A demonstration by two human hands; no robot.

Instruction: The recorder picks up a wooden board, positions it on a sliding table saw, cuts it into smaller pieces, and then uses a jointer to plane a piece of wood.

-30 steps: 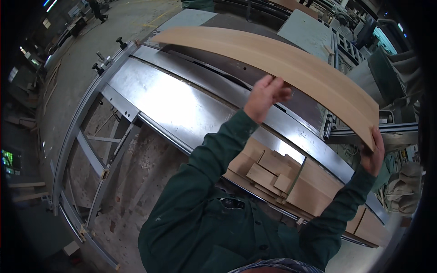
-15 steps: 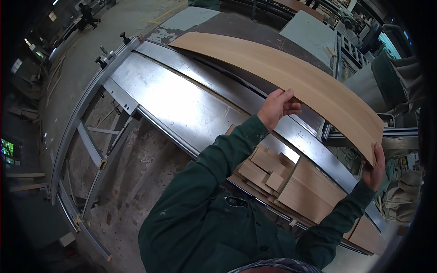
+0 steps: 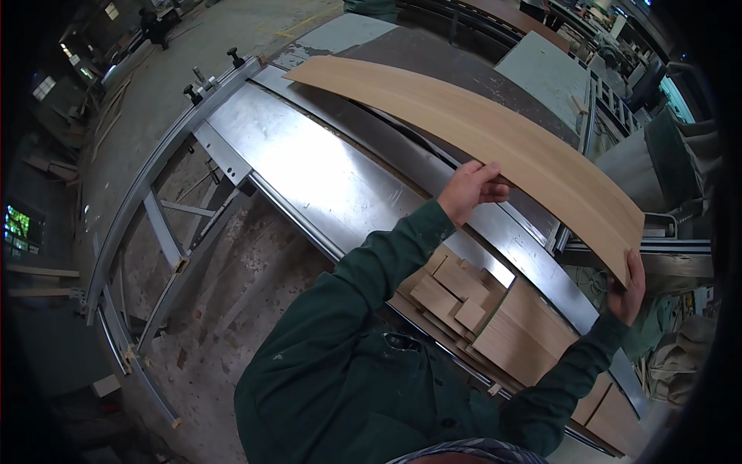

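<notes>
Your left hand (image 3: 468, 193) pinches the near edge of the board (image 3: 479, 124), thumb on top, while your right hand (image 3: 629, 291) grips its right end, above the metal table (image 3: 301, 147); hold both hands level so the long left end doesn't dip or twist

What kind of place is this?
It looks like a woodworking shop, I think. You can see a long, thin wooden board being held up, a big shiny metal machine table, and smaller wooden pieces stacked close to the person.
</notes>
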